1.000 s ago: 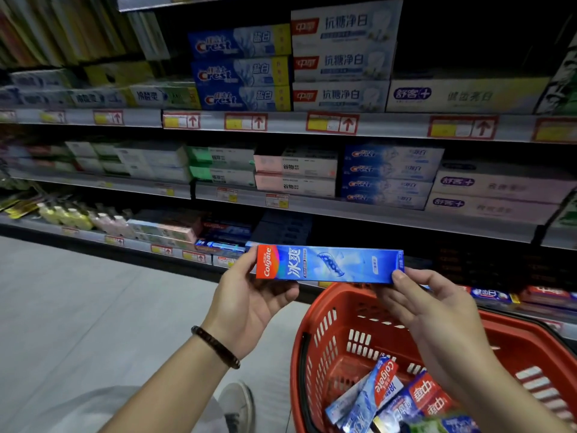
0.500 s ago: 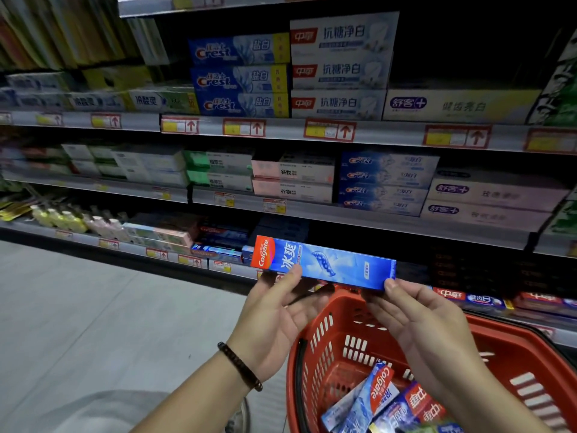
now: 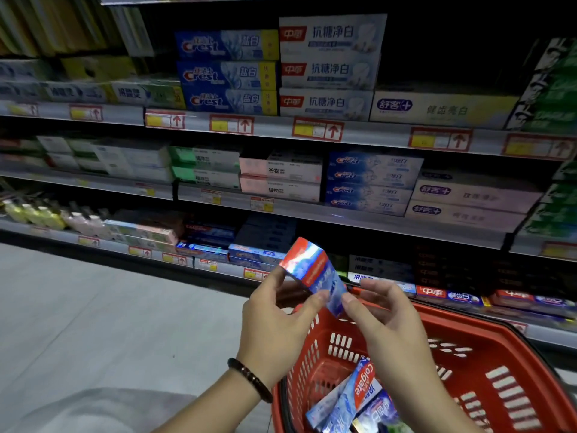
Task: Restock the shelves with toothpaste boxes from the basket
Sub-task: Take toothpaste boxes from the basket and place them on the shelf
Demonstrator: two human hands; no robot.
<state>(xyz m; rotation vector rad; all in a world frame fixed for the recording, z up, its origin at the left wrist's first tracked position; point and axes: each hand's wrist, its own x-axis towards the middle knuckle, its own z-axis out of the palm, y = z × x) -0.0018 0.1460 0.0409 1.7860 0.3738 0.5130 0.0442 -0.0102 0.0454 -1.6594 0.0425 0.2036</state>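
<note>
**A:** Box position?
**B:** Centre frame: toothpaste box, tilted, above the basket rim.
**A:** Grip?
**B:** Left hand and right hand pinch its ends. Packed shelves lie behind, floor lower left.

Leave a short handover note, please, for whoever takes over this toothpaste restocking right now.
Left hand: pinches the Colgate box, which is tilted with its red end up, above the red basket.
Right hand: thumb touches the box's lower end; I cannot tell if it grips.
Basket: more toothpaste boxes lie inside.
Done: one box is out of the basket.
Left: place this box on the shelves, then the rest.
</note>
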